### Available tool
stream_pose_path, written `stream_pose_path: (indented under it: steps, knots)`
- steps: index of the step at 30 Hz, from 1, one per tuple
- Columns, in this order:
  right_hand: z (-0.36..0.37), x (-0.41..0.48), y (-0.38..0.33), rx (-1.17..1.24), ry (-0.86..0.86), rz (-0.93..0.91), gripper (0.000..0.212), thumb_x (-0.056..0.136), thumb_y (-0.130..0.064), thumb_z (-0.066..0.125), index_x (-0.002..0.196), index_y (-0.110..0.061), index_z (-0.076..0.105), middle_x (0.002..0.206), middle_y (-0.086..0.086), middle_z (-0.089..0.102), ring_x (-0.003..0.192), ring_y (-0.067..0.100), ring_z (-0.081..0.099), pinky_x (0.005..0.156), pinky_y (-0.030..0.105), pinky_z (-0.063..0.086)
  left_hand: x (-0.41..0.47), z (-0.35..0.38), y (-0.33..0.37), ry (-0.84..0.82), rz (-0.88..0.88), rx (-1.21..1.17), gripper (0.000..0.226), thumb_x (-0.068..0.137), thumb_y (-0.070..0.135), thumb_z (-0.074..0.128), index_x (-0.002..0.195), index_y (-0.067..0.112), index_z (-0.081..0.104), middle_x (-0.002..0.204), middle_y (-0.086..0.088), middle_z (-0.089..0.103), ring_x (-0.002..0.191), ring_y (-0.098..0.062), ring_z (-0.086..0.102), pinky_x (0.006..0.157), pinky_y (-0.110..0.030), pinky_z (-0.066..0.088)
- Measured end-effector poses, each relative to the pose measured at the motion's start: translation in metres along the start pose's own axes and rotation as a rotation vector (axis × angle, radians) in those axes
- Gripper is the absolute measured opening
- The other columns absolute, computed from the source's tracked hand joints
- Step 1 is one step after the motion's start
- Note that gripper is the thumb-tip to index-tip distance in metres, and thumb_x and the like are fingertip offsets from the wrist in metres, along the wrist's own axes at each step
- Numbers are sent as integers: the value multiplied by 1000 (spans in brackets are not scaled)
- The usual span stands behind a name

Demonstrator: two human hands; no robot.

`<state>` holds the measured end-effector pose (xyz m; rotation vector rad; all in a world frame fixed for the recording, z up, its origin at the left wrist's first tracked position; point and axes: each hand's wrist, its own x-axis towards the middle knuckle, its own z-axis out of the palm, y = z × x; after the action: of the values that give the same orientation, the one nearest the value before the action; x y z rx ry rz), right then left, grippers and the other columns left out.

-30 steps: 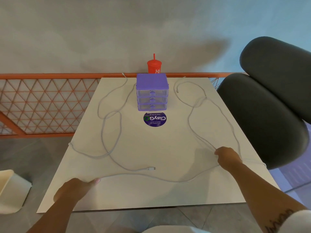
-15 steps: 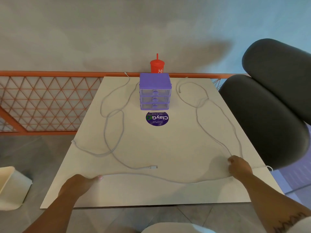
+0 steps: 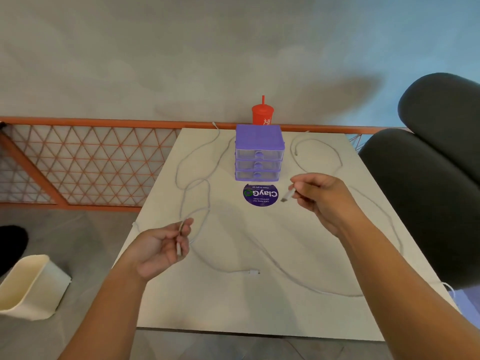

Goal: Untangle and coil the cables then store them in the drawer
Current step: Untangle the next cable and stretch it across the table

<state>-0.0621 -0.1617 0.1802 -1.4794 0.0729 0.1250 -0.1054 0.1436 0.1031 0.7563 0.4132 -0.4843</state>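
Left hand (image 3: 161, 246), raised palm-up at lower left of centre, curls its fingers round a white cable end (image 3: 179, 242). White cables (image 3: 345, 294) sprawl in loose loops over the table (image 3: 233, 315), with one plug (image 3: 253, 272) lying free at lower centre. Right hand (image 3: 324, 201), lifted at right of centre, pinches a connector (image 3: 287, 195) between thumb and fingertips. Beyond it stands the purple drawer unit (image 3: 258, 154), its drawers closed, with a red cup (image 3: 262, 115) behind.

White cables (image 3: 177, 175) lay uncoiled in loose, crossing loops over the table (image 3: 259, 313). One plug (image 3: 287, 196) was raised, pinched in the right hand (image 3: 322, 198). Another end (image 3: 179, 245) was pinched in the left hand (image 3: 158, 248). A purple drawer unit (image 3: 258, 154) with three clear drawers, all closed, stood at far centre.
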Motion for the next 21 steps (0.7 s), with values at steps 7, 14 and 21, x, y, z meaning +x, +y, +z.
stream_pose_path:
  steps: [7,14,21]
  knots:
    - [82,-16,-7,-227,-196,-132,23,81,8,61,77,-14,55,55,-4,64,52,7,61,60,19,49,-10,61,12,5,88,139,28,82,-12,41,95,-2,64,83,-13,74,68,-18,72,55,-27,58]
    - [105,-17,9,-396,-255,-167,27,76,1,69,70,-21,56,64,0,62,65,17,59,70,35,50,-13,79,16,-65,114,273,29,91,-7,34,105,-2,60,80,-11,73,66,-17,71,64,-26,57]
    - [105,-16,12,-491,-258,-127,24,72,-5,73,72,-24,57,71,1,64,63,11,57,73,35,52,-9,89,9,-32,125,372,27,92,-6,37,97,-1,63,82,-13,69,65,-17,67,65,-26,56]
